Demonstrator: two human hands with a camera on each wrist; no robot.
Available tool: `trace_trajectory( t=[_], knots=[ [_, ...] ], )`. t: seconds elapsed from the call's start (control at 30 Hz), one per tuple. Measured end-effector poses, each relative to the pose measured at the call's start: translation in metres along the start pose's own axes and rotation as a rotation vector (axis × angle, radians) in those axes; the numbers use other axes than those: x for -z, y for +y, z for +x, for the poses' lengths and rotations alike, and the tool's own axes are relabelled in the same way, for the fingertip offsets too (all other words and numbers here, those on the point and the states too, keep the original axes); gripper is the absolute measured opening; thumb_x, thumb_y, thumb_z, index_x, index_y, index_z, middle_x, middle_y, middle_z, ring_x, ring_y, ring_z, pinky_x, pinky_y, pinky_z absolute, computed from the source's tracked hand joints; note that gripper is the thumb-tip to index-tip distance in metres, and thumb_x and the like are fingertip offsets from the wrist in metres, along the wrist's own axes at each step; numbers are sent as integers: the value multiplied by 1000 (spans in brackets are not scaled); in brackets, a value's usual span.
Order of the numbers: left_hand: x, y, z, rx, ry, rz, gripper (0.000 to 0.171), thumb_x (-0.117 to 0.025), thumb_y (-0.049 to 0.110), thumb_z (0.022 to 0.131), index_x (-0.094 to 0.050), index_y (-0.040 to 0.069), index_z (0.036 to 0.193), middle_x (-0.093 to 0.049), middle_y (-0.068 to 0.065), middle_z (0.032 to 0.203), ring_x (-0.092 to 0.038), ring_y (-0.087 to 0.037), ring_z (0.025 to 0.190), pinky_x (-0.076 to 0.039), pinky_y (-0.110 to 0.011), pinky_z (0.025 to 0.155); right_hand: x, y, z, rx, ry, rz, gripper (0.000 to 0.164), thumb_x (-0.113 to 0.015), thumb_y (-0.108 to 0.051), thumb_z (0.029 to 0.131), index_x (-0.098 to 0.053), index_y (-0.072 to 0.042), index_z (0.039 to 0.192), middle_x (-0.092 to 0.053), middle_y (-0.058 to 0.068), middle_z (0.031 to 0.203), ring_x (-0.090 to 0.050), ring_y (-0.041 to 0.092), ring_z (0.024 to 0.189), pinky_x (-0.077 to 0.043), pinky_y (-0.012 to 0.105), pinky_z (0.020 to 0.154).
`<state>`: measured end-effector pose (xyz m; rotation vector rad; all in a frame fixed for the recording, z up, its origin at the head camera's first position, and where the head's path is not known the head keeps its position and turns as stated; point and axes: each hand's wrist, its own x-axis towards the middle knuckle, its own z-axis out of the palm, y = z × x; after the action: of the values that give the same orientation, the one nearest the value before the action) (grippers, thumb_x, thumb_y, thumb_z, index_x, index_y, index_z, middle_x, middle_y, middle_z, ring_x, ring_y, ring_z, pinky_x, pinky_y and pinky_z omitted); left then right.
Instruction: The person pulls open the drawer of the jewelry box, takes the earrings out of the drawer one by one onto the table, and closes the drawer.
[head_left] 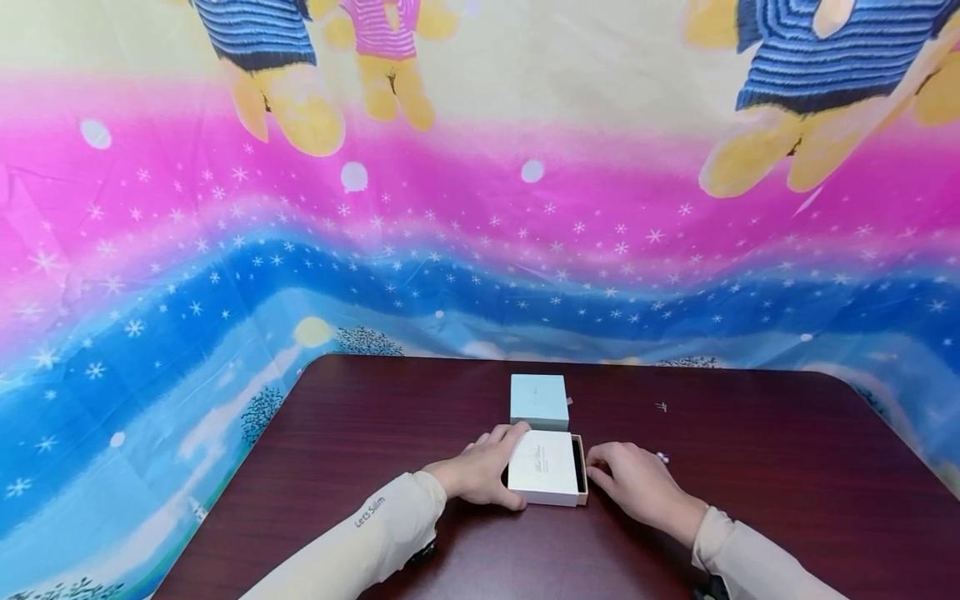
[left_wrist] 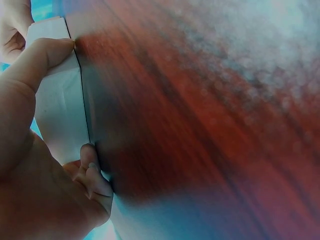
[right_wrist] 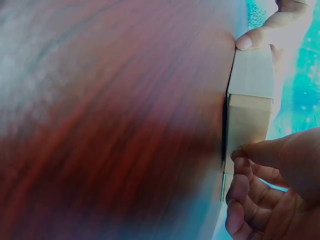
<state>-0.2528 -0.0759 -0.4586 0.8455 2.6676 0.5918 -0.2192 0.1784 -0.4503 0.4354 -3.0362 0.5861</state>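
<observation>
A white box with small dark print on its lid lies on the table. From its right side a tan-edged inner drawer with a dark inside sticks out a little way. My left hand grips the white sleeve across its left part, thumb on the near side and fingers at the far side. In the left wrist view the thumb presses the box wall. Thumb and forefinger of my right hand pinch at the drawer's end face; whatever small tab lies between them is hidden.
Just behind the white box stands a pale blue box with a small tab on its right side. A small silvery piece lies farther right, and another shiny bit shows beside my right hand. A printed cloth hangs behind the dark table.
</observation>
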Motion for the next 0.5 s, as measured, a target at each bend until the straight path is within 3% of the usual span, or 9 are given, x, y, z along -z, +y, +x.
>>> trace_trajectory(
  t=[0.5],
  knots=[
    [1,1,-1,6,-7,-6,106,-86,39,75,-21,22,158,-38,-5,155,-44,-20,129,-40,-39,104,-3,-3,2,-8,-4,8,17,-73,-17,92,-71,-28,80,-63,-17,73,-49,3,63,-42,27,59]
  ],
)
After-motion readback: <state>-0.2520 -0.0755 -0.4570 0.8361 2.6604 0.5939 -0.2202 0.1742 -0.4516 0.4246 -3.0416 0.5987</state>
